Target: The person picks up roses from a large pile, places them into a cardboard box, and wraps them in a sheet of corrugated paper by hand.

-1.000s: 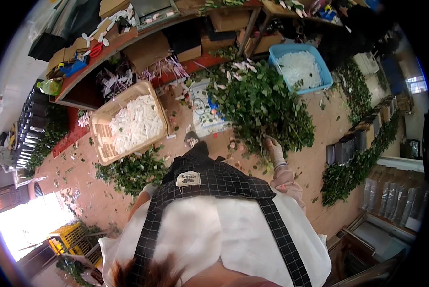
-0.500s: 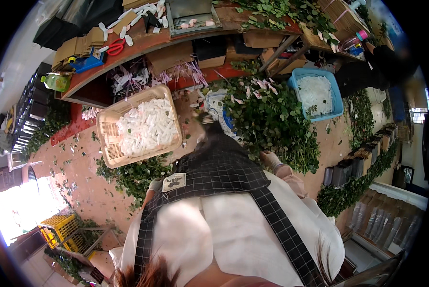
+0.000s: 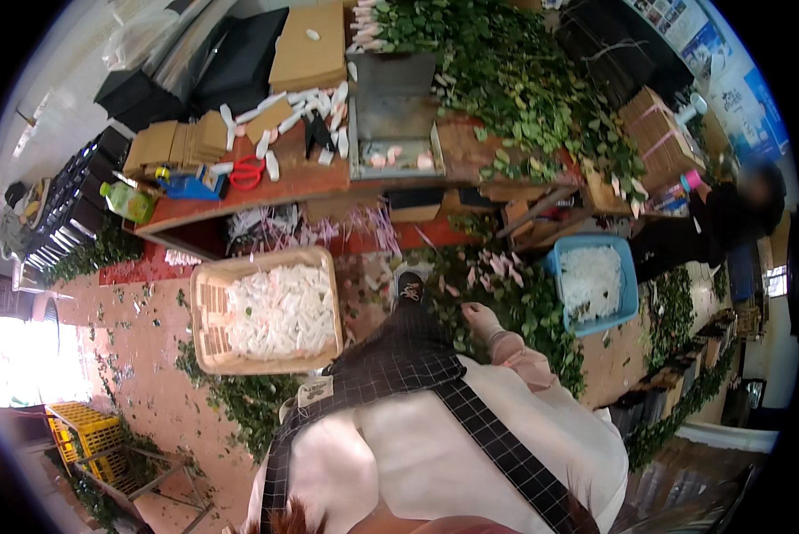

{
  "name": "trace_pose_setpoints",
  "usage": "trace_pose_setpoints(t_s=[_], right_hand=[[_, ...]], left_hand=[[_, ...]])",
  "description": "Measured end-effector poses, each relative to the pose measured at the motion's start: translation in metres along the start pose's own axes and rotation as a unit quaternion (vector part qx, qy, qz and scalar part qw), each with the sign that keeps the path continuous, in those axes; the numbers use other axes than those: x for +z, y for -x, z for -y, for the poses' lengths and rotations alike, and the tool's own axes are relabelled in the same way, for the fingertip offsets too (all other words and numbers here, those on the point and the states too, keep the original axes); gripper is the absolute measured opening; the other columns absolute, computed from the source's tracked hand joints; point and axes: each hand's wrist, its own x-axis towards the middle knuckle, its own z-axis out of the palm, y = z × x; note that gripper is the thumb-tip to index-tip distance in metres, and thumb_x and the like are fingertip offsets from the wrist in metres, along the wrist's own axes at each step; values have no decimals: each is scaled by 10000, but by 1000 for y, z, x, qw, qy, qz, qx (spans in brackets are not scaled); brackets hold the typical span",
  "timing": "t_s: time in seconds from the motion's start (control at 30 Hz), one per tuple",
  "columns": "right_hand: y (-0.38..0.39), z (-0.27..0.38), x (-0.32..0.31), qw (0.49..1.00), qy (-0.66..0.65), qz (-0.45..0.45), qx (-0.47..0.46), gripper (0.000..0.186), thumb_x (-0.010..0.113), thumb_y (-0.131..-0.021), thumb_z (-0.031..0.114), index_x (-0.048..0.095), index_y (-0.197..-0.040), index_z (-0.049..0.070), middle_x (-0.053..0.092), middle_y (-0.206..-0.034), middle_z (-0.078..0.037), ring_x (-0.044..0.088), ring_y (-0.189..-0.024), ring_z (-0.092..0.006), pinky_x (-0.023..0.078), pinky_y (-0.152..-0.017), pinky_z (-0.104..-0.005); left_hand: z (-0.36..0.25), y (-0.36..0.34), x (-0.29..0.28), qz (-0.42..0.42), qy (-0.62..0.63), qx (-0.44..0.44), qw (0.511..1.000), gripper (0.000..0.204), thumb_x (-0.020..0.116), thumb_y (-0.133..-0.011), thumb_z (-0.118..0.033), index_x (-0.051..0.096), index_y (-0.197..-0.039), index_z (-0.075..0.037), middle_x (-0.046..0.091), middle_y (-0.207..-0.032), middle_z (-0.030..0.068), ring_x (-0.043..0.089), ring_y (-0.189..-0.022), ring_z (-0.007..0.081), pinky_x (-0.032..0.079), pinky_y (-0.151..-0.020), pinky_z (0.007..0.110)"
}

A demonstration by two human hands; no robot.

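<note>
Long reddish table (image 3: 466, 156) ahead. Leafy-stem heap (image 3: 551, 307) on floor (image 3: 146, 334), right of my leg. One tan basket (image 3: 210, 322) at left, one blue tub (image 3: 629, 278) at right. One hand showing, my right hand (image 3: 481, 320), above heap; can't tell fingers' opening or hold. One pair red scissors (image 3: 247, 173) on table.
</note>
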Motion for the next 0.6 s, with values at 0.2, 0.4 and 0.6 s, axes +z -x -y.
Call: trace_pose_setpoints(t_s=[0.2, 0.4, 0.6], right_hand=[[-51, 174, -70, 886, -445, 3, -130, 363, 518, -918, 173, 485, -1216, -33, 569, -1138, -105, 557, -1024, -194, 436, -833, -279], [-87, 215, -165, 900, -255, -218, -278, 365, 416, -782, -110, 564, -1102, -16, 593, -1078, -143, 588, -972, -259, 445, -847, -325], [-161, 286, -257, 890, 94, -373, -244, 258, 542, -761, 111, 598, -1007, 60, 603, -1013, -152, 555, -933, -346, 427, -811, -440]], left_hand=[[-270, -21, 51, -21, 208, 114, 971, 218, 576, -868, -231, 633, -848, -21, 588, -683, 10, 514, -604, 80, 421, -547, 226], [-537, -20, 79, -29, 231, 293, 927, 231, 521, -888, -186, 568, -725, -29, 559, -639, 29, 478, -580, 91, 393, -549, 237], [-646, -6, 63, -151, 208, 416, 872, 285, 455, -881, -134, 481, -618, -28, 512, -604, 57, 454, -543, 107, 368, -496, 253]])
